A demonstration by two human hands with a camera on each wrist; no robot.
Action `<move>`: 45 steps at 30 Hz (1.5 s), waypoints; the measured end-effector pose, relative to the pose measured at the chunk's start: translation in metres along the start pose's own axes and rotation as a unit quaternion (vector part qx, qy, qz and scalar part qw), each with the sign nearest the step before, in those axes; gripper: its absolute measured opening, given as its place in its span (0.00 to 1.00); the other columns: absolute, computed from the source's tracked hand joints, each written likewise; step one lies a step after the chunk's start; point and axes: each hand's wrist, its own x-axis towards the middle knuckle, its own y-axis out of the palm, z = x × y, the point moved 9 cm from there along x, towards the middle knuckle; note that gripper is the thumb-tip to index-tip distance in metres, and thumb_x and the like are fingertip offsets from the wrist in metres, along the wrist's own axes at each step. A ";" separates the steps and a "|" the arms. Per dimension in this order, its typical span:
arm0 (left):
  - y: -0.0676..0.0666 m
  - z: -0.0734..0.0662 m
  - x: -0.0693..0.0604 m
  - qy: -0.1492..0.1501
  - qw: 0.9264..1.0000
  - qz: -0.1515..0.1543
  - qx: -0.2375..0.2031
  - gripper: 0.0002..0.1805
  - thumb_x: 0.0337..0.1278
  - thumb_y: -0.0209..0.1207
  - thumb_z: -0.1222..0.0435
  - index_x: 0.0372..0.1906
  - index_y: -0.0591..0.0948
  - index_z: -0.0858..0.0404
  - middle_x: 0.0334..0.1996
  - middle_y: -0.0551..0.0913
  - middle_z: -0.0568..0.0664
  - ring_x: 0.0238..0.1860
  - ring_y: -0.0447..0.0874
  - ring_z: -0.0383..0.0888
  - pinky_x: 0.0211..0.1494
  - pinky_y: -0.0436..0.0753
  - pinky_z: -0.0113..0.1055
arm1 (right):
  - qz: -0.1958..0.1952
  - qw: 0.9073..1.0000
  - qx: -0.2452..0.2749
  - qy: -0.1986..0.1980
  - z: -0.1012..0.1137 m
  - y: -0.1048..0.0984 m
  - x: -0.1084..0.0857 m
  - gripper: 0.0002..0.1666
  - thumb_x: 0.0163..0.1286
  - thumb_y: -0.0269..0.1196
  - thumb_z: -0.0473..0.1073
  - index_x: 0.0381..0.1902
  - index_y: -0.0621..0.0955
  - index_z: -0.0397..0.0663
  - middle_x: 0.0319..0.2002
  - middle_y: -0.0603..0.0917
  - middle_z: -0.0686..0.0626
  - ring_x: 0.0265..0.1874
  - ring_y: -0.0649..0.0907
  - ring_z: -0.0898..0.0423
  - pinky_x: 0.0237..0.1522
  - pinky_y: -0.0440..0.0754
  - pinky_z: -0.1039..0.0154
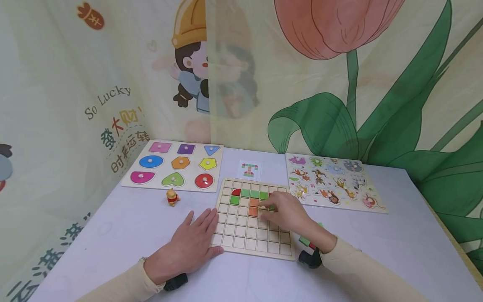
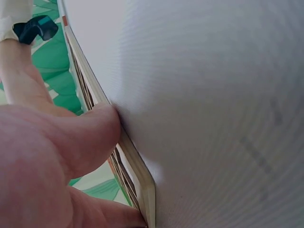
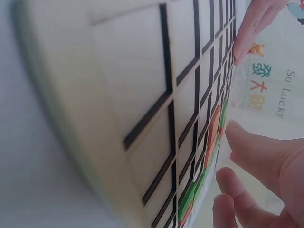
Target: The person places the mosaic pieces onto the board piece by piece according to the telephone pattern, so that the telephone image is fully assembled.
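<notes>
A wooden grid board [image 1: 255, 250] lies flat in the middle of the table. Along its upper rows sit a red rounded tile [image 1: 236, 192], several green tiles [image 1: 254, 194] and two orange tiles [image 1: 253, 211] stacked in one column. My left hand [image 1: 190, 245] rests beside the board, fingers extended to its left edge and thumb at the near corner. Over the board's right part, my right hand [image 1: 284, 212] has its index finger and thumb close to the orange tiles. In the right wrist view its fingertips [image 3: 228, 180] are apart, with nothing seen between them. It covers some cells.
A pattern card [image 1: 249, 170] lies behind the board. The shapes puzzle [image 1: 192, 187] stands back left, the animal puzzle [image 1: 332, 203] back right. A small bear figure [image 1: 172, 197] is left of the board. Loose green and red tiles [image 1: 304, 241] lie beneath the right forearm.
</notes>
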 end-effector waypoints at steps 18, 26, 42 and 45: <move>0.001 0.001 0.002 -0.003 1.000 0.011 -0.004 0.48 0.66 0.56 0.37 0.79 0.61 0.65 0.81 0.59 0.56 0.82 0.56 0.53 0.82 0.56 0.62 | -0.034 0.995 -0.007 0.095 -0.056 -0.038 -0.087 0.21 0.56 0.79 0.46 0.49 0.91 0.57 0.37 0.86 0.57 0.36 0.79 0.59 0.31 0.73 0.69; 0.001 0.001 0.002 -0.004 1.000 0.017 0.001 0.49 0.66 0.57 0.37 0.80 0.61 0.64 0.81 0.59 0.55 0.82 0.55 0.53 0.82 0.56 0.62 | -0.018 0.990 -0.017 0.139 -0.075 -0.040 -0.121 0.23 0.50 0.82 0.49 0.46 0.92 0.57 0.34 0.84 0.58 0.31 0.75 0.59 0.28 0.70 0.70; 0.002 0.001 0.002 -0.002 1.000 0.014 -0.004 0.49 0.66 0.57 0.38 0.79 0.61 0.66 0.81 0.59 0.57 0.82 0.55 0.54 0.82 0.56 0.62 | 0.017 0.972 -0.059 0.229 -0.101 -0.023 -0.150 0.27 0.45 0.84 0.52 0.46 0.92 0.53 0.37 0.86 0.54 0.34 0.76 0.58 0.33 0.77 0.66; 0.002 0.001 0.002 -0.001 1.000 0.013 -0.005 0.49 0.66 0.57 0.38 0.79 0.61 0.66 0.81 0.59 0.57 0.82 0.55 0.54 0.82 0.56 0.63 | 0.014 0.971 -0.058 0.230 -0.101 -0.022 -0.152 0.25 0.46 0.83 0.49 0.45 0.92 0.53 0.35 0.85 0.55 0.32 0.75 0.58 0.31 0.75 0.67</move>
